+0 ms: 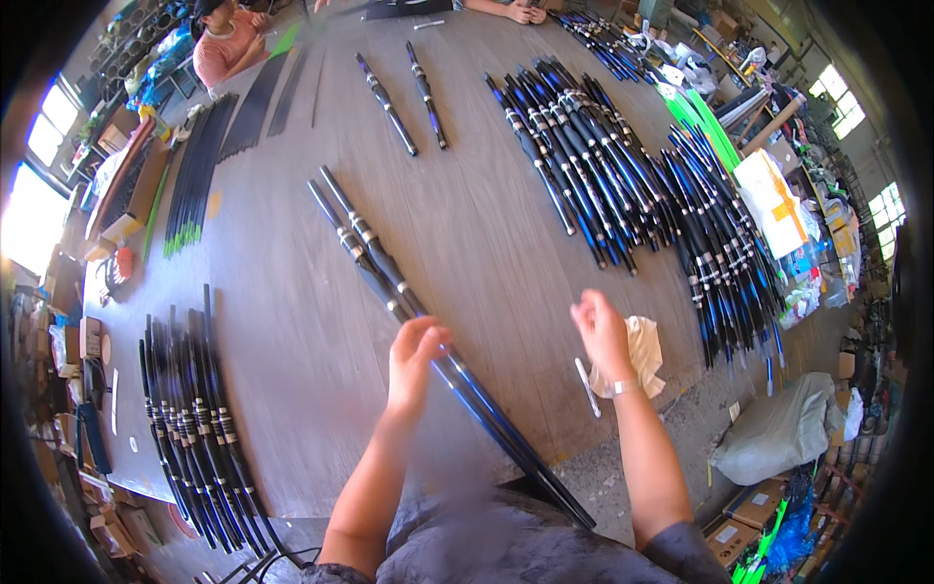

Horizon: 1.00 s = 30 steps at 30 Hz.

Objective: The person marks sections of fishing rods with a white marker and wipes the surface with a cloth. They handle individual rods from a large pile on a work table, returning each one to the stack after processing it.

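Two dark fishing rods (376, 251), blue along their lower lengths, lie side by side on a slant in front of me, their lower ends reaching close to my body. My left hand (416, 358) is closed around them near the middle, thumb and fingertips at the blue part. To the right, my right hand (603, 336) is held apart from the rods, its fingers curled in and slightly blurred; I see nothing in them. Beside its wrist lies a crumpled cream cloth (644, 358), partly covered by the hand. A white pen-like stick (588, 387) lies just left of that cloth.
Many rods lie in a large pile (574, 161) and a second pile (720, 243) at the right. Another bunch of rods (199, 438) is at the near left. Two rods (387, 105) lie far ahead. Thin black blanks (201, 175) lie far left. A person (230, 49) sits across the table.
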Each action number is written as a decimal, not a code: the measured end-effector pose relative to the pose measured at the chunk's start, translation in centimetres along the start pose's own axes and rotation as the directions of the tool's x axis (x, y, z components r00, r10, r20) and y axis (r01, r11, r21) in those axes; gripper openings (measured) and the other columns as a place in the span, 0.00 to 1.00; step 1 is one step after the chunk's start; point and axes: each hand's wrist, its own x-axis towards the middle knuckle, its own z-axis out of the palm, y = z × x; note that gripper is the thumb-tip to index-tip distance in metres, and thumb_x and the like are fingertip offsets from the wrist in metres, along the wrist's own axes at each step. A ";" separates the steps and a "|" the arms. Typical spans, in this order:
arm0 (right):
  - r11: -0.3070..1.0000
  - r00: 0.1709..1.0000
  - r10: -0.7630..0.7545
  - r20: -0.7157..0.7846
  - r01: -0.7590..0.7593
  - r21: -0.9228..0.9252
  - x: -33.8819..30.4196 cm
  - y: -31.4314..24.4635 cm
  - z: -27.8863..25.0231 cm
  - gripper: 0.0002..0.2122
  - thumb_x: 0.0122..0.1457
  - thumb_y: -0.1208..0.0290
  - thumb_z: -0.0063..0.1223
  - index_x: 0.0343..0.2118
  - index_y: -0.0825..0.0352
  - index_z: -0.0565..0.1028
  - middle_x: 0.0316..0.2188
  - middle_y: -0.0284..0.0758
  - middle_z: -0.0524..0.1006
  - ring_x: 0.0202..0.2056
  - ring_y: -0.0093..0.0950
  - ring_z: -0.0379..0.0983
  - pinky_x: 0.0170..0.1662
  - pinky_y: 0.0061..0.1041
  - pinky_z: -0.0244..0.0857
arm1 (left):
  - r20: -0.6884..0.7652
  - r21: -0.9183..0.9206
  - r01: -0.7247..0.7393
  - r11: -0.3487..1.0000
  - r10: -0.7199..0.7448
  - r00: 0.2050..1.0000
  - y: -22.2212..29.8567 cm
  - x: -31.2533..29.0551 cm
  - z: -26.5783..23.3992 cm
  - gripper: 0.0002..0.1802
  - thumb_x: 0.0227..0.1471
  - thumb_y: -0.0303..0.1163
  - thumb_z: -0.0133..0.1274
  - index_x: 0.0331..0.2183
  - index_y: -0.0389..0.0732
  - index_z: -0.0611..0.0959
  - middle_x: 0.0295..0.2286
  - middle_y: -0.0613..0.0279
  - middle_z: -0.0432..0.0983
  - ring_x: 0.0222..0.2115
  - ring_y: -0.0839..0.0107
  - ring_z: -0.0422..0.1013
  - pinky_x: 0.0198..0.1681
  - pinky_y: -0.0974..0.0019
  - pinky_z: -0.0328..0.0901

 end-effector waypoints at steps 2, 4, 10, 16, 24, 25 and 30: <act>0.988 0.970 -0.117 -0.213 0.092 -0.125 7.6 5.1 3.5 0.18 0.57 0.62 0.56 0.43 0.70 0.70 0.35 0.45 0.76 0.35 0.44 0.74 0.38 0.39 0.68 | 0.037 0.007 0.016 1.000 -0.016 0.999 1.0 -0.2 0.4 0.13 0.61 0.32 0.46 0.44 0.34 0.74 0.34 0.59 0.75 0.36 0.70 0.73 0.40 0.67 0.69; 0.974 0.974 -0.013 -0.224 -0.039 -0.225 12.7 6.1 6.0 0.18 0.56 0.61 0.57 0.42 0.70 0.70 0.34 0.45 0.76 0.34 0.44 0.75 0.39 0.39 0.68 | 0.041 0.055 0.027 0.998 -0.029 0.999 1.3 -0.5 -0.3 0.13 0.61 0.32 0.47 0.44 0.34 0.74 0.34 0.59 0.75 0.36 0.70 0.73 0.41 0.67 0.69; 0.935 0.970 0.230 -0.081 -0.244 -0.258 17.2 2.7 8.2 0.19 0.57 0.56 0.55 0.36 0.71 0.71 0.37 0.52 0.77 0.41 0.51 0.73 0.42 0.47 0.67 | -0.107 0.169 0.100 0.981 -0.083 0.991 0.4 -1.6 -4.5 0.12 0.60 0.31 0.47 0.43 0.34 0.75 0.34 0.59 0.76 0.35 0.70 0.73 0.41 0.66 0.69; 0.671 0.887 0.417 0.200 -0.449 0.590 17.7 5.7 9.6 0.14 0.65 0.61 0.46 0.34 0.71 0.71 0.22 0.35 0.73 0.22 0.25 0.71 0.24 0.24 0.66 | -0.011 0.080 0.113 0.990 -0.113 0.994 -0.1 -0.2 -2.8 0.12 0.60 0.30 0.48 0.43 0.34 0.75 0.33 0.58 0.76 0.36 0.69 0.73 0.43 0.65 0.69; 0.323 0.912 0.236 0.335 -0.399 0.858 5.4 -0.3 8.2 0.12 0.66 0.65 0.44 0.37 0.70 0.74 0.22 0.28 0.71 0.19 0.15 0.64 0.22 0.16 0.61 | 0.143 0.068 0.041 0.997 -0.051 0.988 -0.2 1.5 1.5 0.16 0.60 0.33 0.49 0.45 0.33 0.73 0.37 0.55 0.76 0.40 0.68 0.73 0.45 0.66 0.67; 0.335 0.916 0.221 0.335 -0.394 0.856 2.5 -1.7 7.7 0.12 0.66 0.66 0.44 0.38 0.70 0.73 0.23 0.28 0.72 0.20 0.15 0.64 0.23 0.16 0.61 | 0.153 0.067 0.033 0.997 -0.043 0.987 -0.3 1.9 2.6 0.17 0.61 0.35 0.48 0.46 0.33 0.73 0.39 0.54 0.76 0.41 0.67 0.72 0.46 0.66 0.66; 0.161 0.876 0.158 0.457 -0.479 0.863 -9.7 -5.0 7.7 0.11 0.67 0.66 0.41 0.41 0.69 0.72 0.29 0.30 0.71 0.26 0.18 0.64 0.28 0.17 0.60 | 0.205 -0.177 0.156 0.972 -0.118 0.972 1.4 1.5 8.5 0.21 0.62 0.41 0.45 0.47 0.33 0.70 0.37 0.56 0.75 0.41 0.66 0.73 0.44 0.65 0.67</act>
